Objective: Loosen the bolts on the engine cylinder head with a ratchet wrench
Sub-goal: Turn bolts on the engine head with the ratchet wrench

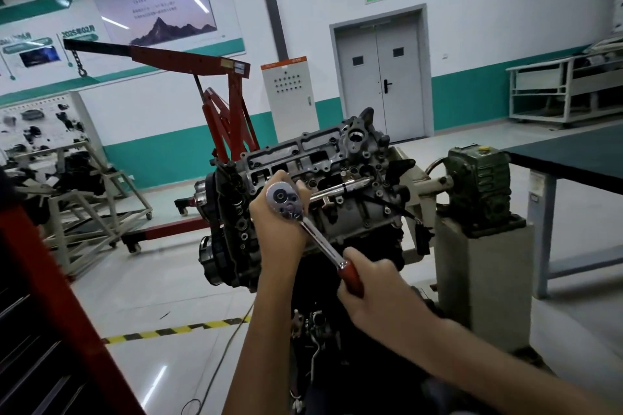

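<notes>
Over cylinder head [323,165]: left hand [276,222] cups ratchet wrench [303,222] head, right hand [367,293] grips handle

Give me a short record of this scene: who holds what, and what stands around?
tool: ratchet wrench, chrome with red handle
left hand: grips the wrench's head, over the engine cylinder head
right hand: grips the red handle
bolt contact: hidden behind the left hand
background: red engine hoist, grey double door
</notes>
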